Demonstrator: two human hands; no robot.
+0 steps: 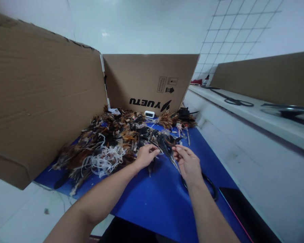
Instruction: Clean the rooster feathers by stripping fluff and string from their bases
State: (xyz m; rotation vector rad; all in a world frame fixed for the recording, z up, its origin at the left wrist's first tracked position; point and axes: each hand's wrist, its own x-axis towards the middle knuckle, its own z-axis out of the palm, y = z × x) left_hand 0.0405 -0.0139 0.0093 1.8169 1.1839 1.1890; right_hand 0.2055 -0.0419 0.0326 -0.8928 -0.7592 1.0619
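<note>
Dark feathers [164, 143] fan out between my two hands, their pale quills pointing down toward my right palm. My right hand [188, 163] is closed, with thumb and index finger pinching a brown-black feather and the other fingers curled by the quills. On the other side, my left hand [147, 156] is closed too, its thumb and fingertips pinched at the edge of the dark feathers. Black looped handles [210, 185], probably of scissors, show partly under my right wrist. A tangle of clear plastic strips [105, 160] lies left of my left hand.
A large pile of brown and black feathers [91, 135] covers the left of the blue tabletop [152, 202]. Cardboard panels [142, 74] stand behind and to the left. A small white digital device [149, 114] sits at the back. Scissors [239, 102] lie on the right ledge.
</note>
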